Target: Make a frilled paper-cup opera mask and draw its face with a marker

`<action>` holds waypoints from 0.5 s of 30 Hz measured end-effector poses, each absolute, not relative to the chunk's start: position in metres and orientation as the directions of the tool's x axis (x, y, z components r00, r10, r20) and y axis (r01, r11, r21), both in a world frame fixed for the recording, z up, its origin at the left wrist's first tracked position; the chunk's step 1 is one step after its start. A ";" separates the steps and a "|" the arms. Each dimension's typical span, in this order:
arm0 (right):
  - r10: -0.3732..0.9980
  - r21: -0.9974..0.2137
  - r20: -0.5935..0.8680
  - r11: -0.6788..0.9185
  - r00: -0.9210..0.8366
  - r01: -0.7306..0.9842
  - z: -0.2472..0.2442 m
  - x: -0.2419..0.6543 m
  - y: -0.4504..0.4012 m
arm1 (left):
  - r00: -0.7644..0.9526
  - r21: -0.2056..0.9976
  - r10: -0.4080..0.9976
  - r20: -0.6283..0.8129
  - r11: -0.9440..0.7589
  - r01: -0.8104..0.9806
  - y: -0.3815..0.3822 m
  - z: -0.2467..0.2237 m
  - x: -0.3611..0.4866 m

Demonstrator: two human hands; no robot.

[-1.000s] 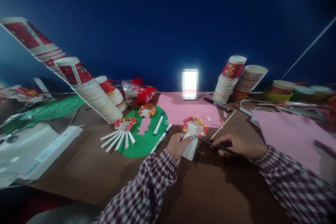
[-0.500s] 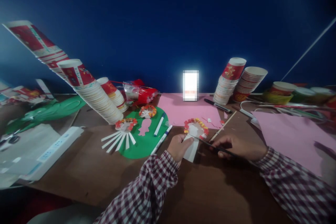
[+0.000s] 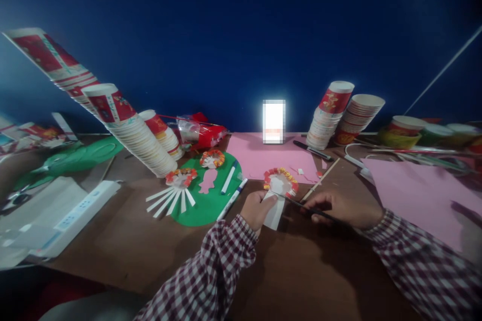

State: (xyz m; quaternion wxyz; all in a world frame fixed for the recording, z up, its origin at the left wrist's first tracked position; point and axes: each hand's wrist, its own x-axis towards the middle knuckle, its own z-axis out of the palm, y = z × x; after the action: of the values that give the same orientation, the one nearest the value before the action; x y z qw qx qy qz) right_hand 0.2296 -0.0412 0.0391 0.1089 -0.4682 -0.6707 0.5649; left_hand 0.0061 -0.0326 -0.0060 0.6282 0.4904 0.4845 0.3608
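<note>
My left hand [image 3: 259, 206] pinches a white paper piece [image 3: 274, 214], whose upper end carries a curved red-and-yellow fringe [image 3: 281, 176]. In my right hand [image 3: 339, 209] is a thin dark tool [image 3: 311, 209], its tip touching the paper beside my left thumb; its exact kind is hard to make out. Left of my hands, a green paper round [image 3: 194, 216] lies on the brown table [image 3: 150, 256]. On it are a pink fish-shaped cutout [image 3: 207, 181], a small fringed piece [image 3: 212, 159] and a blue-capped marker [image 3: 228, 178]. Another fringed piece with spread white strips [image 3: 171, 200] overlaps its left edge.
Tall leaning paper-cup stacks [image 3: 130, 130] stand at the left, more cups [image 3: 326, 120] at the back right. Pink sheets [image 3: 259, 160] lie behind my hands and at the right. A power strip [image 3: 79, 218] is on the left; a wooden stick [image 3: 322, 179] lies near my right hand.
A blurred dark shape has come into view at the far left edge. My hands, the paper and the tool have hardly moved.
</note>
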 end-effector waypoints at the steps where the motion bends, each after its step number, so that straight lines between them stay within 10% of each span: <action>1: 0.752 -0.860 -0.379 -0.070 -0.539 0.506 0.039 0.230 -0.041 | 0.267 0.965 0.929 -0.257 0.260 0.022 -0.033 -0.006 0.006; 15: 0.741 -0.888 -0.393 -0.152 -0.545 0.433 0.038 0.226 -0.042 | 0.221 0.967 0.941 -0.255 0.246 0.070 -0.034 0.002 0.008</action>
State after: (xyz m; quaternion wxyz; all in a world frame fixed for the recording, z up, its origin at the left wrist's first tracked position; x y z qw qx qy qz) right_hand 0.2264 -0.0421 0.0381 0.1274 -0.4599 -0.6385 0.6038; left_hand 0.0076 -0.0344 0.0015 0.6032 0.4967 0.5089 0.3612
